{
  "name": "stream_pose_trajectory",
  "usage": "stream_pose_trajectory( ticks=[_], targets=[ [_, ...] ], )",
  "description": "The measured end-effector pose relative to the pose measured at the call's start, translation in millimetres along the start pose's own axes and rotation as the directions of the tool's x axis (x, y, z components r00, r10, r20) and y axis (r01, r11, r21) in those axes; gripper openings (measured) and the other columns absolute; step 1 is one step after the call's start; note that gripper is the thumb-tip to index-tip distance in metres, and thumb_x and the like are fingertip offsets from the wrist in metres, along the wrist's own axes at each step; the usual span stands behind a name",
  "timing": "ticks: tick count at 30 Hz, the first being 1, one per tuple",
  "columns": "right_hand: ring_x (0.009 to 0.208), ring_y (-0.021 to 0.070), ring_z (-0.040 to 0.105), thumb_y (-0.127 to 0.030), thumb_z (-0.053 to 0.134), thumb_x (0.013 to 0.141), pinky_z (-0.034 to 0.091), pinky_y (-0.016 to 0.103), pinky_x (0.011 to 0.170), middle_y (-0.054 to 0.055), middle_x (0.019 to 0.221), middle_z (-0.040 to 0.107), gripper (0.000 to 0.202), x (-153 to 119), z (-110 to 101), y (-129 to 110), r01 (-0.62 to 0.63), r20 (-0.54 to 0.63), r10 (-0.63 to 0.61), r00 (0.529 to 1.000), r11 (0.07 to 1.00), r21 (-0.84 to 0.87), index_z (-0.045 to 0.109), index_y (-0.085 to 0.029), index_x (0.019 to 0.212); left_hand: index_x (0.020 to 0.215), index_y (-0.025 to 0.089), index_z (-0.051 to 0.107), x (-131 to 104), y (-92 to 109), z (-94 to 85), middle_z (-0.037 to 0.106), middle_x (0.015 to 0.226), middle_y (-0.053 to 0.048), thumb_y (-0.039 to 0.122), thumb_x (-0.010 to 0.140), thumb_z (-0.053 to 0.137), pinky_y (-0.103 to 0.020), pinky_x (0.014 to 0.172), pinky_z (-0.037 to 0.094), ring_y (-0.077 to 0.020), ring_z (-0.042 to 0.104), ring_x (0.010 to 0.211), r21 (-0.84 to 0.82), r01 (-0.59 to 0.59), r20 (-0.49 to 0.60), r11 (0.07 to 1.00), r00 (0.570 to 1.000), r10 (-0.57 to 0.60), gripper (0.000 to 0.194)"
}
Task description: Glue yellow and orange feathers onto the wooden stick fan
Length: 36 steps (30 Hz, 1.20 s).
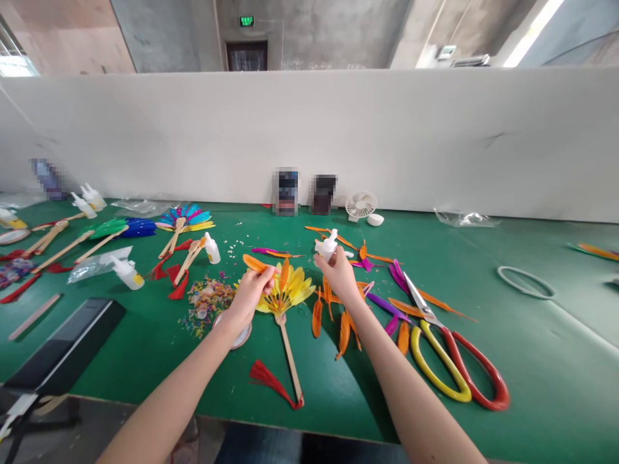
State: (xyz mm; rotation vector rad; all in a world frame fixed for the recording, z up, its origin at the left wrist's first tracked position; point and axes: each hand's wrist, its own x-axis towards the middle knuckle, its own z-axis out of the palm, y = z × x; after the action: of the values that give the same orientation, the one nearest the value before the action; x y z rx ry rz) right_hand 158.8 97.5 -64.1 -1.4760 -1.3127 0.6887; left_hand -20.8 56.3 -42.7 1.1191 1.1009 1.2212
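My left hand pinches an orange feather over the left side of a yellow feather fan. The fan lies on the green table with its wooden handle toward me and a red tassel at the end. One orange feather rests in the middle of the yellow ones. Farther right, my right hand is closed around a small white glue bottle with a nozzle. Loose orange feathers lie below that hand. My left wrist partly hides a round dish.
Large scissors with red and yellow handles lie at right, near purple feathers. Colourful dried bits are scattered at left. Several finished fans, glue bottles and a black box stand farther left. A white fan sits by the partition.
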Motion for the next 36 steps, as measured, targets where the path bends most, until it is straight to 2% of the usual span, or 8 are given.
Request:
stream_pose_trajectory(
  ticks=[5,10,16,19,23,27,31,36],
  targets=[
    [0.052,0.0113,0.049,-0.053,0.055,0.065,0.04,0.027,0.053,-0.003,0.066,0.051,0.039,-16,-11,-24,-0.087,0.14,0.046,0.989,0.949,0.302,0.053,-0.02,0.085,0.049,0.017,0.047,2,-4,-4.2,0.045,0.046,0.003,0.041,0.068,0.058,-0.023,0.049,0.03,-0.0074,0.04,0.044,0.083,-0.048,-0.051,0.995,0.997,0.052,0.033],
    [0.042,0.0063,0.033,-0.051,0.066,0.06,0.029,0.022,0.041,-0.009,0.05,0.037,0.035,-28,-12,-36,-0.175,0.161,0.105,0.981,0.838,0.516,0.051,-0.02,0.069,0.049,0.017,0.048,2,-3,-3.8,0.047,0.046,0.003,0.04,0.067,0.058,-0.023,0.049,0.031,-0.0077,0.041,0.044,0.097,-0.039,-0.067,0.995,0.997,0.046,0.031],
    [0.045,0.0056,0.038,-0.051,0.073,0.048,0.038,0.022,0.046,-0.006,0.057,0.046,0.043,-25,-5,-30,-0.285,0.232,0.166,0.958,0.612,0.738,0.053,-0.02,0.069,0.061,0.015,0.057,-1,2,-0.1,0.055,0.057,0.002,0.038,0.063,0.065,-0.022,0.052,0.036,-0.0073,0.046,0.05,-0.08,0.014,-0.026,0.997,1.0,-0.016,0.024],
    [0.042,0.0054,0.037,-0.055,0.067,0.058,0.04,0.022,0.047,-0.007,0.057,0.047,0.04,-23,-4,-27,-0.302,0.221,0.211,0.952,0.555,0.775,0.052,-0.021,0.072,0.068,0.015,0.061,-2,4,2.1,0.057,0.062,0.002,0.033,0.057,0.07,-0.021,0.056,0.039,-0.0071,0.049,0.053,-0.199,0.071,0.005,0.977,0.997,-0.072,0.023],
    [0.039,0.0039,0.034,-0.055,0.062,0.064,0.038,0.021,0.044,-0.005,0.063,0.054,0.037,-20,-6,-24,-0.322,0.242,0.217,0.946,0.519,0.792,0.05,-0.021,0.071,0.068,0.015,0.062,-2,2,3.2,0.06,0.065,0.001,0.029,0.054,0.073,-0.023,0.064,0.043,-0.0083,0.054,0.06,-0.225,0.101,0.042,0.969,0.995,-0.094,0.023],
    [0.044,0.0061,0.042,-0.049,0.069,0.057,0.042,0.022,0.049,-0.006,0.059,0.053,0.036,-19,-7,-22,-0.337,0.252,0.228,0.941,0.529,0.779,0.051,-0.021,0.07,0.07,0.016,0.062,-4,-1,3.3,0.06,0.069,0.001,0.035,0.06,0.07,-0.025,0.071,0.044,-0.0091,0.055,0.065,-0.161,0.071,0.093,0.984,0.994,-0.056,0.023],
    [0.05,0.0073,0.047,-0.044,0.073,0.051,0.043,0.023,0.054,-0.005,0.065,0.056,0.037,-23,-5,-24,-0.314,0.237,0.207,0.949,0.568,0.761,0.052,-0.021,0.072,0.067,0.016,0.059,-6,0,5.5,0.059,0.067,0.0,0.045,0.062,0.065,-0.027,0.07,0.045,-0.0105,0.055,0.062,-0.111,0.08,0.062,0.991,0.995,-0.073,0.03],
    [0.049,0.0075,0.043,-0.051,0.062,0.062,0.041,0.025,0.053,-0.002,0.07,0.057,0.036,-32,-5,-37,-0.119,0.084,0.086,0.993,0.788,0.604,0.054,-0.02,0.079,0.067,0.018,0.056,-9,1,7.3,0.054,0.06,0.003,0.037,0.062,0.063,-0.025,0.06,0.043,-0.0097,0.052,0.054,-0.008,0.087,0.069,0.996,0.994,-0.086,0.021]
  ],
)
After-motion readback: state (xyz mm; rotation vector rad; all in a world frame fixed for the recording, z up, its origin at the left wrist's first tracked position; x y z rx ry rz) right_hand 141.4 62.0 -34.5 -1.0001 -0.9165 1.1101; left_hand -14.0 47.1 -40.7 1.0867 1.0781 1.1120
